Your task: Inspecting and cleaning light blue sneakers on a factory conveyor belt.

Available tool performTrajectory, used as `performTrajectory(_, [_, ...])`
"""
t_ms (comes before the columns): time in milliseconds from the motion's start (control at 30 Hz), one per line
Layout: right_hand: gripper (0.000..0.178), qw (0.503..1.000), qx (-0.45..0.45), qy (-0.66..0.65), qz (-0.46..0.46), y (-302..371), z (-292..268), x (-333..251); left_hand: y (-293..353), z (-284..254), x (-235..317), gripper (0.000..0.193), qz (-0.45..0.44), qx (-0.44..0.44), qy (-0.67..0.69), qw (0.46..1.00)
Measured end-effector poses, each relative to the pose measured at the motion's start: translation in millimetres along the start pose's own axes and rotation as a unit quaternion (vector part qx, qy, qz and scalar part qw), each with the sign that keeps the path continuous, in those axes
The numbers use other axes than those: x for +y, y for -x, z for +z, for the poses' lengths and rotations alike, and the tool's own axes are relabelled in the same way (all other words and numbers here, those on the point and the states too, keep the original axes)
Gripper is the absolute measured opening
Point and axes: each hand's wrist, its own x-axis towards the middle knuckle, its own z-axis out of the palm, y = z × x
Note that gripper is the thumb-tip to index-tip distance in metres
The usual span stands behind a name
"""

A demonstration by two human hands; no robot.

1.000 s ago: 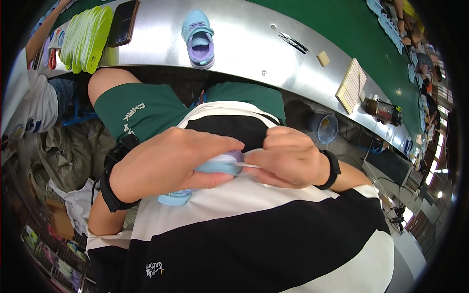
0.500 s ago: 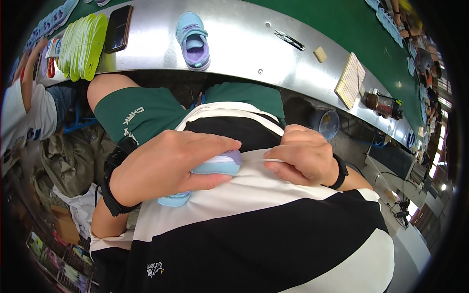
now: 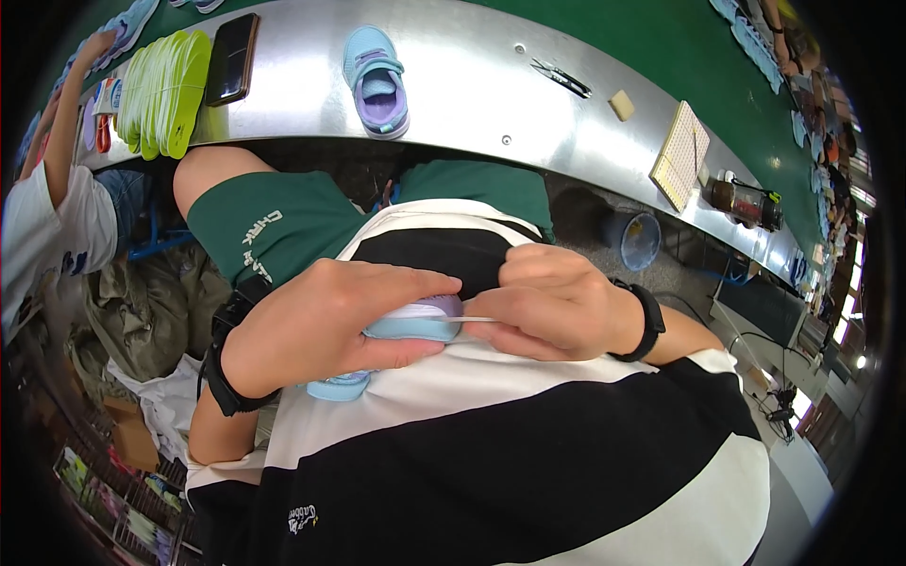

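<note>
A small child's sneaker [image 3: 408, 327], light blue and purple with a white band above its sole, lies in my left hand [image 3: 326, 325] close to my shirt. My left fingers and thumb close round it and cover much of its middle. A thin white stick [image 3: 460, 319] pokes out of the pinched fingers of my right hand [image 3: 557, 307]. Its tip meets the side of the sneaker, by the band over the sole. Whether the stick is stiff or a soft strip, I cannot tell.
On the metal bench [image 3: 453, 85] stands a matching sneaker [image 3: 376, 85]. Left of it lie a phone [image 3: 232, 58] and a bundle of yellow-green insoles [image 3: 165, 92]. To the right are thread snips [image 3: 562, 77], a beige block [image 3: 621, 105], a notepad [image 3: 680, 156] and a bottle [image 3: 746, 202]. A co-worker's arm [image 3: 64, 132] reaches in at left.
My right hand has moved left, bringing the white stick against the sneaker. My left hand keeps its grip nearly in place. The co-worker's arm has reached farther up.
</note>
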Motion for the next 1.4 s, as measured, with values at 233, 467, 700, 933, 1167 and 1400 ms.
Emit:
performTrajectory(233, [0.020, 0.996, 0.030, -0.012, -0.080, -16, 14, 11, -1, -4, 0, 0.044, -0.019, -0.015, 0.006, 1.000])
performTrajectory(467, [0.021, 0.999, 0.014, 0.015, -0.033, 8, 4, 7, -1, -2, -5, 0.044, 0.007, 0.018, -0.001, 1.000])
performTrajectory(700, [0.019, 0.999, 0.040, -0.020, -0.031, 4, 1, 6, 2, -1, -2, 0.047, -0.006, 0.020, 0.018, 1.000])
performTrajectory(933, [0.021, 0.997, 0.048, -0.021, -0.054, -16, 14, 10, -3, -5, 1, 0.043, 0.007, -0.003, -0.008, 1.000])
performTrajectory(1167, [0.024, 0.997, 0.009, 0.037, -0.067, 0, 5, 6, 1, 1, -6, 0.042, 0.024, 0.033, 0.009, 0.999])
performTrajectory(1400, [0.020, 0.991, 0.026, 0.084, -0.102, -11, 5, 5, 3, 0, -3, 0.044, -0.003, 0.014, 0.007, 1.000])
